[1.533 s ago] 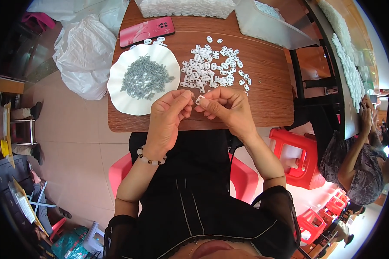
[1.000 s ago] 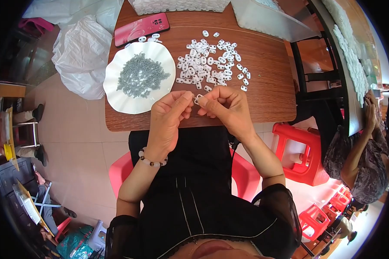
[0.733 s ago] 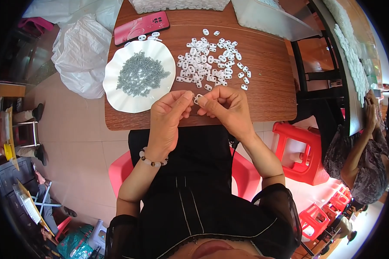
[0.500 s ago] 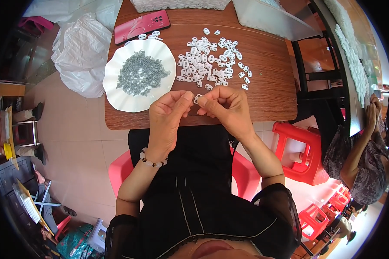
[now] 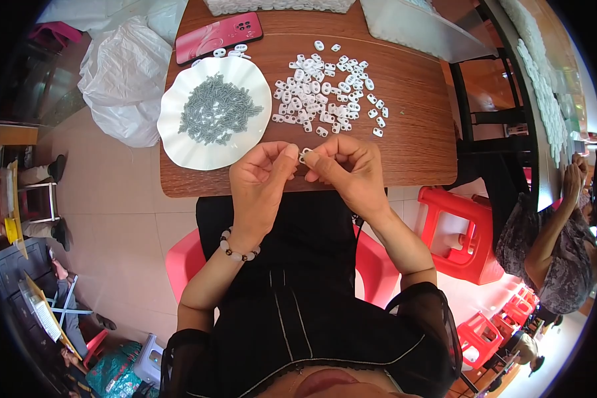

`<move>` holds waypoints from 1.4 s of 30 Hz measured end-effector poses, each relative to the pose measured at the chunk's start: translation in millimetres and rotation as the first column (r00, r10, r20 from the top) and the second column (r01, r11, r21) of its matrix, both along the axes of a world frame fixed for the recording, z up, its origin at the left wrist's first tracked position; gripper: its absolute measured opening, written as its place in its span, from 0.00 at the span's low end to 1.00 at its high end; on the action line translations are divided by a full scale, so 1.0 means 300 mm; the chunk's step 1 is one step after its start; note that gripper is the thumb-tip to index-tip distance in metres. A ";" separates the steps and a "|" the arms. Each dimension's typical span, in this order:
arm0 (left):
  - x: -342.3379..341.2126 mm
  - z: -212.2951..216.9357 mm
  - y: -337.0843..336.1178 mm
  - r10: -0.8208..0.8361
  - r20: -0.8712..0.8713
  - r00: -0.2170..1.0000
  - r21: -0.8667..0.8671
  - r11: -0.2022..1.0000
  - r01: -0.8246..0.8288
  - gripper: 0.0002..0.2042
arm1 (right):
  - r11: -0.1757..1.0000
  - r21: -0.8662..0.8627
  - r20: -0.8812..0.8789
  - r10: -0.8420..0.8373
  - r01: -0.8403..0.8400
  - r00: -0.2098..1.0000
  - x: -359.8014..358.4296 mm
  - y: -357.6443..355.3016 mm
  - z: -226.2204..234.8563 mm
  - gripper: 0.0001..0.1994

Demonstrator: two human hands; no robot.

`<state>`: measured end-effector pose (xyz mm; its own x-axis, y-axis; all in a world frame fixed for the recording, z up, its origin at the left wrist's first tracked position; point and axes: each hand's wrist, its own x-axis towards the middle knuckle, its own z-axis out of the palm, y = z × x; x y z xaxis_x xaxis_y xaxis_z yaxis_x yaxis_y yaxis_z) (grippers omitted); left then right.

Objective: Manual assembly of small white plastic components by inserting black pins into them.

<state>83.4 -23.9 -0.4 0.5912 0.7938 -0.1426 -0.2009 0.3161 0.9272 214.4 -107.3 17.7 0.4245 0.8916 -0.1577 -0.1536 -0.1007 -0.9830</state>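
Observation:
Between thumb and fingers, my right hand (image 5: pixel 351 169) pinches a small white two-holed plastic piece (image 5: pixel 304 155) over the table's near edge. Close beside it, my left hand (image 5: pixel 265 174) is closed in a pinch, its fingertips almost at the piece; whatever it holds is too small to make out. Ahead to the left, a white wavy-rimmed plate (image 5: pixel 172 147) carries a heap of small grey-green cylinders (image 5: pixel 219 109). Many similar white two-holed pieces (image 5: pixel 318 93) lie loosely piled ahead of my right hand.
A pink phone (image 5: pixel 219 38) lies behind the plate, with a few white pieces beside it. Translucent bins (image 5: pixel 424 33) stand at the table's far edge. A white plastic bag (image 5: pixel 123 83) is at left, a red stool (image 5: pixel 461 232) at right. Another person's arm (image 5: pixel 557 219) reaches over a neighbouring table.
Both hands stay nearly in place, fingertips close together. The white piece in my right hand is tilted a little differently and shows more. The view has shifted slightly.

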 end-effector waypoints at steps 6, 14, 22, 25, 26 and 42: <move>-0.004 0.000 -0.001 -0.001 0.033 0.999 -0.128 0.992 0.005 0.08 | 1.000 0.007 -0.034 0.000 0.000 0.999 -0.003 0.003 0.003 0.05; -0.015 -0.003 -0.002 0.002 0.053 0.999 -0.151 0.988 0.006 0.08 | 1.000 -0.009 -0.055 -0.002 0.001 0.998 -0.010 0.001 0.013 0.06; -0.018 -0.005 -0.002 -0.008 0.064 0.998 -0.168 0.986 0.019 0.08 | 1.000 -0.009 -0.053 0.005 -0.006 0.999 -0.014 -0.002 0.017 0.05; -0.018 -0.001 -0.005 -0.012 0.058 0.998 -0.165 0.986 0.021 0.08 | 1.000 -0.008 -0.072 0.003 -0.004 0.997 -0.015 -0.003 0.013 0.05; -0.018 -0.001 -0.006 -0.009 0.051 0.999 -0.154 0.988 0.017 0.08 | 1.000 -0.006 -0.072 -0.002 0.001 0.997 -0.017 -0.003 0.013 0.05; -0.015 -0.022 -0.032 0.037 0.057 0.998 -0.082 0.996 -0.032 0.07 | 0.996 0.074 -0.047 -0.043 0.046 0.998 -0.047 -0.016 -0.010 0.05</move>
